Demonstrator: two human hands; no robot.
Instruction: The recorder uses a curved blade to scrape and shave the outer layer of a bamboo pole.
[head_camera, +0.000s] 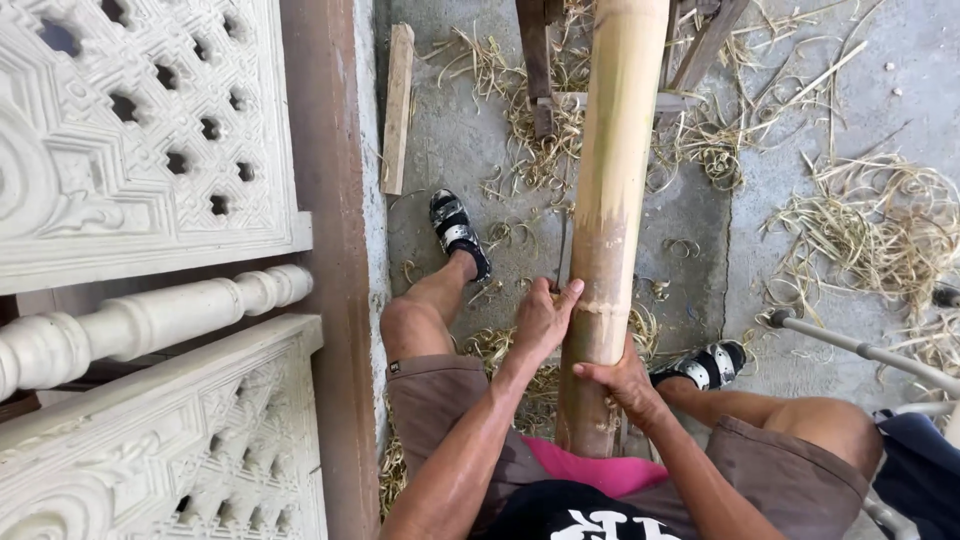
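1. Between the seated person's knees, a thick bamboo pole (612, 200) runs from the lap up and away across the concrete floor (800, 150); its near end sits against the pink cloth (590, 470) at the waist; its far end leaves the top edge of view.
2. Left hand (545, 320): pressed on the pole's left side at a joint ring, fingers laid over the front, thumb alongside; wrapped on the pole, not fully closed around it.
3. Right hand (620, 382): just below the left, clamped on the pole's lower right side, fingers curled across the front; the two hands lie near each other but apart.
4. Feet: a black-and-silver sandal (458, 232) is left of the pole, another sandal (708, 365) is right of it; both rest flat on the floor.
5. Surroundings: pale shavings (860, 230) lie scattered around the pole and in heaps at right; a wooden slat (397, 110) lies at upper left; wooden legs (538, 60) stand by the pole's far part.
6. Left margin: white carved panels (140, 140) and a turned baluster (150, 320) lean against a brown post (330, 250).
7. Right margin: a grey metal tube (860, 350) enters near the right knee; its full shape is cut off.
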